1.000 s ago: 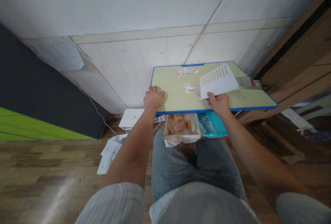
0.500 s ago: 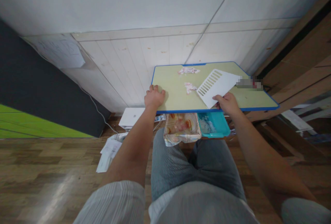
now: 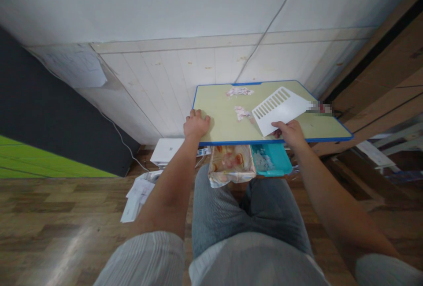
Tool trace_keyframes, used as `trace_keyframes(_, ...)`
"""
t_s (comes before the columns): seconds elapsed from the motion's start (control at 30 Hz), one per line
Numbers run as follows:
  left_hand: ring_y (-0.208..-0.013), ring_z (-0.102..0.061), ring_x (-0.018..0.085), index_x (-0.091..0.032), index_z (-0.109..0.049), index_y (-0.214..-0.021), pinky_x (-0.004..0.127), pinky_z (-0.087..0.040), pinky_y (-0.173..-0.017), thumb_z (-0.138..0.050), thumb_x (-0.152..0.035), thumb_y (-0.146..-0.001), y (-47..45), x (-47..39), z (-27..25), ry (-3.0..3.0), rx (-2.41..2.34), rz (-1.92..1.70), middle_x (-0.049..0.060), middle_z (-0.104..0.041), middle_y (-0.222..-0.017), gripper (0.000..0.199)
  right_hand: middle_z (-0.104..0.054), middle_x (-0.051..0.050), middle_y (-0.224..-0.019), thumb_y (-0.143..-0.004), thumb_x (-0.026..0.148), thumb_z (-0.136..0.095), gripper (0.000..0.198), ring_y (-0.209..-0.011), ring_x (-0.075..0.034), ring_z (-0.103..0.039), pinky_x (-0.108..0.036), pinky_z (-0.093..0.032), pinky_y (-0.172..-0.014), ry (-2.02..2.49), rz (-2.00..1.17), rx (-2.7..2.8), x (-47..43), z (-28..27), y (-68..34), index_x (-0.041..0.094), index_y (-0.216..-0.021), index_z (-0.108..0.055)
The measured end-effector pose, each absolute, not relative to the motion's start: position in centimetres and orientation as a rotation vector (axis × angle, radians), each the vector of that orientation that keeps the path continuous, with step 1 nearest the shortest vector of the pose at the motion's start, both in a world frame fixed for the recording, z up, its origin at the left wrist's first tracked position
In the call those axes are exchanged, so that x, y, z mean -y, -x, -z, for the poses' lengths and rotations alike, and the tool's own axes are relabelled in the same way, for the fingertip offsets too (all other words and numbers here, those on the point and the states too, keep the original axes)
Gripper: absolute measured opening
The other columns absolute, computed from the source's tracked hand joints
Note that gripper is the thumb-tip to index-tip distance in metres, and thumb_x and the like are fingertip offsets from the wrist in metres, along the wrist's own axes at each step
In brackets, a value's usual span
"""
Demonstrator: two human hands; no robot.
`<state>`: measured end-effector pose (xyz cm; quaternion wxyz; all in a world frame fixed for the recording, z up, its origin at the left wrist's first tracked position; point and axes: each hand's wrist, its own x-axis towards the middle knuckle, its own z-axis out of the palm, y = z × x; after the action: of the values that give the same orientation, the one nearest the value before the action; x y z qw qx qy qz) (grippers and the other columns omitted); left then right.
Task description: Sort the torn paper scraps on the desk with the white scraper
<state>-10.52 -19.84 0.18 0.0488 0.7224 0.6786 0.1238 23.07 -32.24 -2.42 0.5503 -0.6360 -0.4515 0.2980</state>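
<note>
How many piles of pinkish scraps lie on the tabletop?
2: the far pile, towards the wall, and the nearer pile, left of the white sheet, which may hide more.

No text, brand or number can be read. A small dark mark on the top of the white box, which sits below the tabletop's near left corner, is too small to make out, as is the print on the little card under that corner. The lines on the loose papers and the wall sheet are equally illegible.
</note>
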Motion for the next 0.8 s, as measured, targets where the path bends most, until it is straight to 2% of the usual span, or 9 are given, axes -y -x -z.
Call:
trace_keyframes(0.57,-0.147,-0.061,0.042,-0.023,-0.058,-0.165,0.057,-0.058,-0.117,-0.043,-0.053,-0.111,10.57,19.99,-0.33,-2.206,-2.052,-0.392,0.016,-0.05,-0.178,0.063,-0.062,-0.004,-0.048,-0.063,0.045,-0.077,0.025,-0.043,-0.019,-0.052,-0.033,-0.043,-0.042,1.519,-0.708,1.024,32.15,2.83,-23.35,0.026,-0.06,-0.061)
trace_keyframes(0.8,-0.148,-0.061,0.042,-0.022,-0.057,-0.166,0.058,-0.057,-0.118,-0.042,-0.052,-0.111,10.54,19.9,-0.19,-2.197,-2.057,-0.39,0.016,-0.049,-0.18,0.064,-0.069,-0.006,-0.062,-0.07,0.052,-0.071,0.027,-0.053,-0.022,-0.062,-0.036,-0.055,-0.052,1.521,-0.578,0.959,31.51,2.81,-23.85,0.026,-0.075,-0.064)
